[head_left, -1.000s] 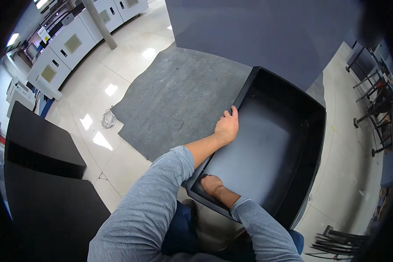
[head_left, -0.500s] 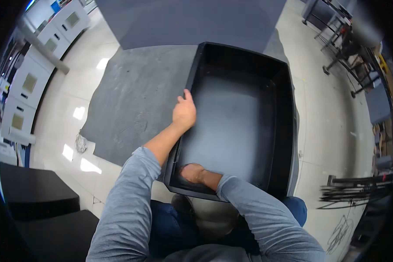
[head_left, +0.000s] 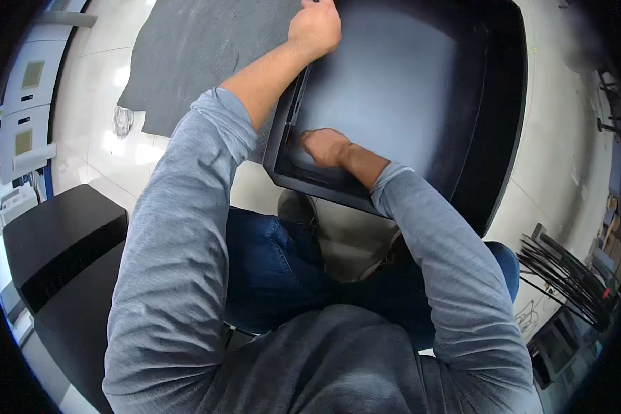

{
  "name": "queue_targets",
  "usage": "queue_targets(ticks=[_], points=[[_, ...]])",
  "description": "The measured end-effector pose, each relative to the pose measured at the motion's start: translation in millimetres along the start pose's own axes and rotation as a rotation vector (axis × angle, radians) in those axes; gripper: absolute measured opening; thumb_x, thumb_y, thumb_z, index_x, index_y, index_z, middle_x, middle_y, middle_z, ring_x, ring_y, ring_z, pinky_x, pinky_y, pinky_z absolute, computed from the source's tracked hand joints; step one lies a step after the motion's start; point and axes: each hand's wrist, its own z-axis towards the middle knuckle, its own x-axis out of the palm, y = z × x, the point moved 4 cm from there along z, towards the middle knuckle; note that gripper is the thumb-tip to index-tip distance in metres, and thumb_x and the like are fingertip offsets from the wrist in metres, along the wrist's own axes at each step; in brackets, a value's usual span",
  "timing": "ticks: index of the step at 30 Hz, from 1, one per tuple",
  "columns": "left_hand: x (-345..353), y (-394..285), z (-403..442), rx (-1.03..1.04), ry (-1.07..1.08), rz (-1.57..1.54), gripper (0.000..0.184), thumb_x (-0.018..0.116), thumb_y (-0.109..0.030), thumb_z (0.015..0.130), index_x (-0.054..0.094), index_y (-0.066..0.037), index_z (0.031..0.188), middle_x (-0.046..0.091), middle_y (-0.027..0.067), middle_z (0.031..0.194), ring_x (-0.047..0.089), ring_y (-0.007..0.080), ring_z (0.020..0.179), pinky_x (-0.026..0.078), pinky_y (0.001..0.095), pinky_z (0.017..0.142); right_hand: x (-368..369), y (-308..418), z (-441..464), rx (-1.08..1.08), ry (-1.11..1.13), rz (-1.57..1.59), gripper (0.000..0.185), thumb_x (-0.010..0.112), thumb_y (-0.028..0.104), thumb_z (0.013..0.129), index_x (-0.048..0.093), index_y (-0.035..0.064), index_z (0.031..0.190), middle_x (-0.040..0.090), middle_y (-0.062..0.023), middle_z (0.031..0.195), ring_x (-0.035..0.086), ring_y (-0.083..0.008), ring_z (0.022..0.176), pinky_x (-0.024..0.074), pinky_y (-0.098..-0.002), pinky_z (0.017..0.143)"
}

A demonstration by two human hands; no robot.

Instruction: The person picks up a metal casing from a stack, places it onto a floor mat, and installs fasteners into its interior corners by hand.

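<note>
A large black open box (head_left: 386,76) with raised walls lies in front of me, its top cut off by the view's edge. My left hand (head_left: 315,29) grips the box's left wall, its fingers over the rim. Inside the box, at the near left corner, my right hand (head_left: 326,147) is closed and low against the bottom. Its fingertips are turned down and hidden, so whatever they hold cannot be made out.
Under the box's left side lies a grey mat (head_left: 200,62), with crumpled clear plastic (head_left: 123,122) at its edge. Black blocks (head_left: 65,231) stand at the left. A bundle of thin black rods (head_left: 566,279) is at the right. White cabinets (head_left: 27,103) line the far left.
The view has swung downward, showing more of my torso and legs. My left hand remains at the left rim and my right hand near the corner, with only a slight shift.
</note>
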Motion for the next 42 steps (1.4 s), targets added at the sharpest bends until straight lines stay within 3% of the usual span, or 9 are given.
queue_targets(ticks=[6, 12, 18, 21, 24, 30, 36, 39, 42], points=[[-3, -3, -2, 0.022, -0.027, -0.019, 0.068, 0.059, -0.005, 0.081, 0.029, 0.005, 0.141, 0.055, 0.033, 0.118, 0.067, 0.0366, 0.094, 0.057, 0.0387, 0.079, -2, 3, -1, 0.045, 0.184, -0.151, 0.023, 0.054, 0.018, 0.086, 0.068, 0.0011, 0.094, 0.067, -0.0215, 0.098, 0.064, -0.0373, 0.091, 0.0498, -0.0471, 0.083], [-8, -5, -5, 0.014, 0.011, -0.023, 0.071, 0.061, -0.005, 0.08, 0.027, 0.005, 0.142, 0.054, 0.0328, 0.12, 0.067, 0.0372, 0.095, 0.056, 0.0396, 0.08, 3, -9, 5, 0.067, -0.037, -0.105, 0.03, 0.058, 0.022, 0.083, 0.064, 0.0014, 0.104, 0.065, -0.0251, 0.104, 0.063, -0.0392, 0.096, 0.0503, -0.0476, 0.083], [-4, -3, -5, 0.033, -0.041, 0.006, 0.072, 0.062, -0.006, 0.08, 0.027, 0.005, 0.142, 0.055, 0.0322, 0.119, 0.067, 0.0374, 0.093, 0.057, 0.0401, 0.078, -37, 20, -17, 0.076, 0.173, -0.082, 0.023, 0.052, 0.017, 0.087, 0.066, 0.0008, 0.096, 0.066, -0.0241, 0.101, 0.064, -0.0387, 0.094, 0.0507, -0.0473, 0.081], [4, 0, 2, 0.015, -0.064, -0.022, 0.074, 0.064, -0.007, 0.078, 0.027, 0.005, 0.142, 0.055, 0.0325, 0.119, 0.067, 0.0371, 0.093, 0.057, 0.0399, 0.078, 11, -21, 6, 0.146, 0.066, -0.127, 0.021, 0.054, 0.017, 0.086, 0.067, 0.0011, 0.091, 0.067, -0.0233, 0.098, 0.065, -0.0383, 0.091, 0.0515, -0.0458, 0.08], [-1, -1, -1, 0.023, -0.041, -0.013, 0.074, 0.064, -0.007, 0.078, 0.027, 0.005, 0.141, 0.055, 0.0331, 0.119, 0.067, 0.0369, 0.093, 0.057, 0.0397, 0.078, 0, -6, 1, 0.028, 0.166, -0.181, 0.019, 0.055, 0.016, 0.085, 0.068, 0.002, 0.088, 0.068, -0.0223, 0.095, 0.066, -0.0369, 0.088, 0.052, -0.0448, 0.078], [-5, -3, -5, 0.038, -0.05, -0.012, 0.07, 0.062, -0.008, 0.08, 0.028, 0.005, 0.141, 0.055, 0.0332, 0.119, 0.067, 0.0371, 0.093, 0.057, 0.0396, 0.078, 3, -10, 4, 0.145, 0.158, -0.019, 0.016, 0.055, 0.013, 0.084, 0.069, 0.0036, 0.086, 0.068, -0.0222, 0.092, 0.067, -0.0347, 0.086, 0.0527, -0.0448, 0.076], [-5, -2, -2, 0.01, -0.061, -0.039, 0.07, 0.061, -0.008, 0.08, 0.028, 0.006, 0.14, 0.056, 0.0329, 0.115, 0.067, 0.0391, 0.094, 0.056, 0.0405, 0.08, -10, 9, -8, -0.034, 0.095, -0.28, 0.018, 0.057, 0.014, 0.083, 0.068, -0.001, 0.087, 0.067, -0.0233, 0.09, 0.065, -0.0352, 0.084, 0.0513, -0.0464, 0.073], [-7, -6, -8, 0.071, 0.015, -0.058, 0.066, 0.067, -0.011, 0.079, 0.028, 0.003, 0.13, 0.051, 0.0364, 0.114, 0.06, 0.0501, 0.098, 0.053, 0.0491, 0.085, -8, 9, -8, 0.022, -0.125, -0.215, 0.024, 0.06, 0.022, 0.083, 0.071, 0.0008, 0.084, 0.067, -0.025, 0.09, 0.066, -0.0375, 0.082, 0.0517, -0.0506, 0.074], [6, 5, 3, 0.062, 0.0, -0.067, 0.068, 0.069, -0.015, 0.079, 0.028, 0.003, 0.13, 0.053, 0.036, 0.113, 0.06, 0.0506, 0.098, 0.053, 0.0505, 0.085, -10, 24, -7, -0.06, 0.063, -0.161, 0.021, 0.059, 0.017, 0.082, 0.071, 0.001, 0.086, 0.068, -0.0228, 0.09, 0.066, -0.0377, 0.084, 0.0523, -0.0488, 0.075]])
